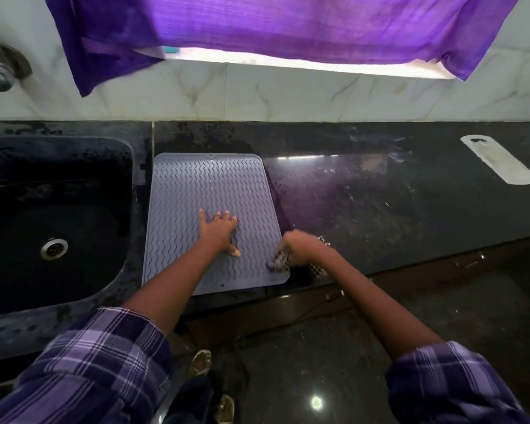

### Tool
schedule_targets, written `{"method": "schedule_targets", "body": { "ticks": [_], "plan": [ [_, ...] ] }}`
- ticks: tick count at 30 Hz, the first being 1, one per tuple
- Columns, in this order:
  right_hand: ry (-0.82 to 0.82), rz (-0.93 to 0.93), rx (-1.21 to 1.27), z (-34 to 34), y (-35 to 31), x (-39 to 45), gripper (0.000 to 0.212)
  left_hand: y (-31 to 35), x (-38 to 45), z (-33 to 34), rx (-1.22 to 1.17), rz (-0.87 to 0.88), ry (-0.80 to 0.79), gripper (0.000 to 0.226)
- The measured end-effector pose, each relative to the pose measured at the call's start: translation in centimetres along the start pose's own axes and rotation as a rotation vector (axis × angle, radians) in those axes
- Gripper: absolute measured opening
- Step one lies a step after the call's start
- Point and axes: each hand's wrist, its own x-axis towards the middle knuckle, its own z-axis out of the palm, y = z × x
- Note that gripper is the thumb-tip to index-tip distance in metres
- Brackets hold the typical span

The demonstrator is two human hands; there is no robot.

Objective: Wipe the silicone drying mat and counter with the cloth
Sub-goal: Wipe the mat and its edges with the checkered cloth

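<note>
My left hand (219, 229) lies flat and spread on the gray mat (202, 191); my right hand (299, 244) squeezes the checked cloth (280, 261) at the mat's near right corner; dark counter (380, 194) stretches beyond, sink (52, 215) beside, purple curtain (257, 26) above.

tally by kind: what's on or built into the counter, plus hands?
Hands: 2, left hand flat on the mat, right hand gripping the cloth
Silicone drying mat: 1
Checked cloth: 1
Sink: 1
White oblong piece: 1
Total: 6
</note>
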Motion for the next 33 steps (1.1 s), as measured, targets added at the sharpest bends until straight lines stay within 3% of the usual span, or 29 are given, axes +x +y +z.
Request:
{"method": "schedule_targets", "body": {
  "ticks": [3,5,13,19,23,27,30,33],
  "plan": [
    [0.29,0.064,0.052,-1.6,0.7,2.0,0.035,0.2,-0.2,-0.3,0.012,-0.012,-0.003,0.105],
    [0.364,0.108,-0.005,-0.8,0.1,3.2,0.036,0.5,-0.3,-0.5,0.035,-0.029,0.005,0.106],
    [0.282,0.113,-0.135,4.1,-0.1,1.4,0.034,0.7,-0.8,-0.9,0.057,-0.04,-0.002,0.105],
    [-0.046,0.04,-0.111,2.1,-1.1,-1.3,0.04,0.8,-1.1,-0.7,0.072,-0.056,-0.007,0.105],
    [0.135,0.001,-0.095,0.1,-2.3,1.1,0.042,0.7,-0.9,-1.0,0.069,-0.062,0.001,0.105],
    [0.266,-0.076,-0.155,4.8,-4.2,1.0,0.042,0.7,-1.0,-0.9,0.08,-0.054,-0.007,0.103],
    [0.243,-0.186,-0.171,6.6,-2.0,-1.0,0.047,0.7,-1.1,-1.0,0.071,-0.046,-0.019,0.104],
    [0.184,-0.126,-0.218,6.3,-1.7,-1.6,0.041,0.6,-1.2,-1.0,0.071,-0.048,-0.015,0.104]
  ]
}}
